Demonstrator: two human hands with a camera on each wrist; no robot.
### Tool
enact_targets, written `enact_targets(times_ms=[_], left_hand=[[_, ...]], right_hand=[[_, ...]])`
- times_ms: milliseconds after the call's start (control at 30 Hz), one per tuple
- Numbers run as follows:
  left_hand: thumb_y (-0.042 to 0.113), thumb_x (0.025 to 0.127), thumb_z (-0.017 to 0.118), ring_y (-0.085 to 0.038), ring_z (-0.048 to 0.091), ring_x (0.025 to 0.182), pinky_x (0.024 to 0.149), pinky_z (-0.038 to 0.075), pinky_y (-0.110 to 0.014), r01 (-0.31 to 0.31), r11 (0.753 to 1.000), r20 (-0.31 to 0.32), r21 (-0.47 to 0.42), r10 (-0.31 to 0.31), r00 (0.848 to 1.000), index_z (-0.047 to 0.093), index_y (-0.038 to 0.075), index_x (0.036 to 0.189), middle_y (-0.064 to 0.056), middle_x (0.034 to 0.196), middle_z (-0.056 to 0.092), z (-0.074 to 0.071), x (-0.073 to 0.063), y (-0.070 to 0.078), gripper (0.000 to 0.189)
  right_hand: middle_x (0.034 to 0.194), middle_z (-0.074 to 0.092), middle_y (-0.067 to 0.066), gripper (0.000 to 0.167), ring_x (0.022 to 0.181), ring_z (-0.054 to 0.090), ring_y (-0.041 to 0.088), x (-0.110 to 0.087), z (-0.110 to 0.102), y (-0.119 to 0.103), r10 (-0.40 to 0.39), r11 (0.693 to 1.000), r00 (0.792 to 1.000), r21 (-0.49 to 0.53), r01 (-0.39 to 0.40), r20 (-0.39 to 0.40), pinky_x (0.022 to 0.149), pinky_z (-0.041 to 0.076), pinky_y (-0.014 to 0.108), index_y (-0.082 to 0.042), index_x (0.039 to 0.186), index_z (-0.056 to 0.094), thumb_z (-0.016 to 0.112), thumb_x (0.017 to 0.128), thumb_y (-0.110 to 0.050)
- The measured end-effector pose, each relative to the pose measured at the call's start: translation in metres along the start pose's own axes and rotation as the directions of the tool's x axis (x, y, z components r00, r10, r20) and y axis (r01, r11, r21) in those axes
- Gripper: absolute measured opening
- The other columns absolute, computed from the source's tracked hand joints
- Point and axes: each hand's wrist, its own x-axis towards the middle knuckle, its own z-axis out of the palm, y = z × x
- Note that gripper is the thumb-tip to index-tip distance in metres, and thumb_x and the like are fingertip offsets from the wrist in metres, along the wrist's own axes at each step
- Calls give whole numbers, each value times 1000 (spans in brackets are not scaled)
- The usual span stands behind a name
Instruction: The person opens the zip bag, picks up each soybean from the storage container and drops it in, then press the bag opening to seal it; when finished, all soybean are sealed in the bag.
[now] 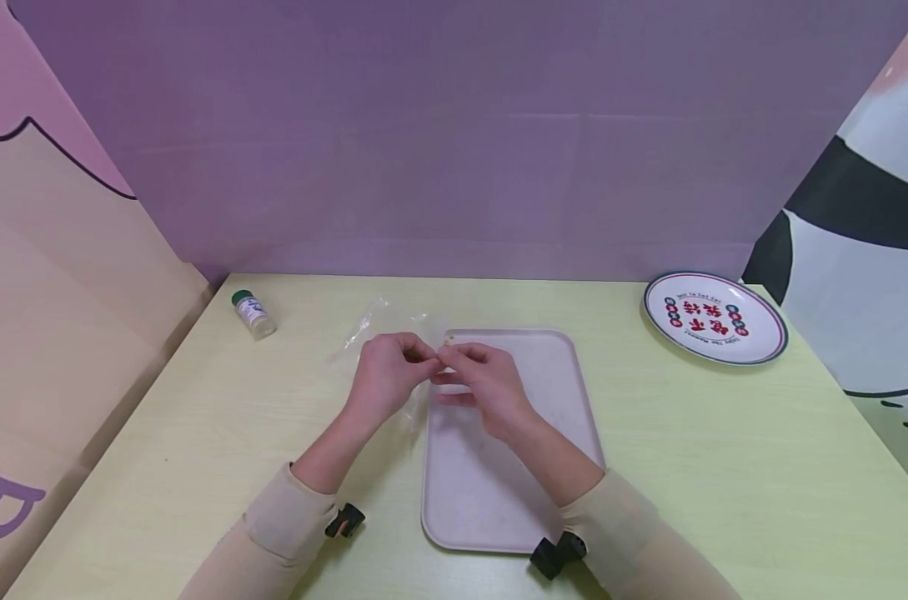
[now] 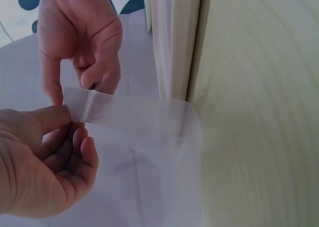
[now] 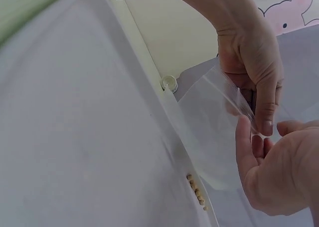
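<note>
Both hands meet over the far left part of a pale tray (image 1: 499, 500), at the top edge of a clear zip bag (image 1: 378, 318). My left hand (image 1: 388, 373) pinches the ribbed zip strip between thumb and finger. Opposite it, my right hand (image 1: 491, 387) pinches the same edge, its other fingers spread loosely. In the left wrist view the bag (image 2: 144, 132) hangs down as a see-through sheet. Several small yellowish pellets (image 3: 197, 191) lie along the tray's rim, partly behind the hands in the head view.
A small bottle with a green cap (image 1: 253, 315) lies at the back left of the table. At the back right sits an oval white plate (image 1: 714, 318) with a blue rim and red lettering. A purple panel (image 1: 454, 150) rises behind the table.
</note>
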Motion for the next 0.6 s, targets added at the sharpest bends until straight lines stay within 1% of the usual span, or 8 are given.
enact_targets(times_ms=[133, 267, 333, 500, 600], left_hand=[[7, 83, 82, -14, 63, 70, 63, 52, -27, -31, 999, 18, 8, 31, 999, 78, 6, 81, 1, 75, 72, 3, -1, 1, 5], [7, 83, 83, -13, 65, 72, 64, 54, -27, -36, 999, 35, 14, 36, 999, 78, 8, 83, 2, 76, 72, 5, -2, 2, 5], [8, 83, 83, -13, 66, 73, 66, 55, -27, -38, 999, 40, 13, 38, 998, 77, 8, 85, 2, 77, 72, 5, -3, 3, 6], [11, 83, 84, -15, 66, 76, 68, 56, -29, -47, 999, 44, 2, 47, 998, 75, 8, 91, 1, 81, 71, 5, -3, 3, 13], [12, 83, 84, -15, 67, 78, 70, 56, -29, -38, 999, 55, -22, 40, 998, 74, 7, 94, -1, 83, 72, 3, -2, 2, 16]], right_hand=[[92, 74, 10, 19, 78, 74, 23, 1, -2, 0, -8, 999, 999, -50, 6, -40, 66, 61, 41, 3, 105, 72, 70, 94, -13], [92, 73, 11, 17, 75, 74, 24, 1, -2, 0, 0, 996, 997, -87, -7, -83, 63, 61, 40, 3, 101, 73, 64, 92, -9], [92, 72, 11, 17, 76, 74, 23, 2, -2, -1, 4, 996, 995, -93, -14, -103, 62, 61, 39, 3, 100, 73, 63, 92, -8], [87, 71, 8, 15, 75, 71, 19, 4, -3, -2, 22, 996, 992, -78, -32, -126, 61, 60, 33, 2, 100, 73, 68, 94, -10], [82, 71, 6, 15, 73, 69, 16, 5, -4, -1, 27, 996, 992, -79, -37, -126, 60, 57, 28, 0, 98, 73, 71, 94, -14]])
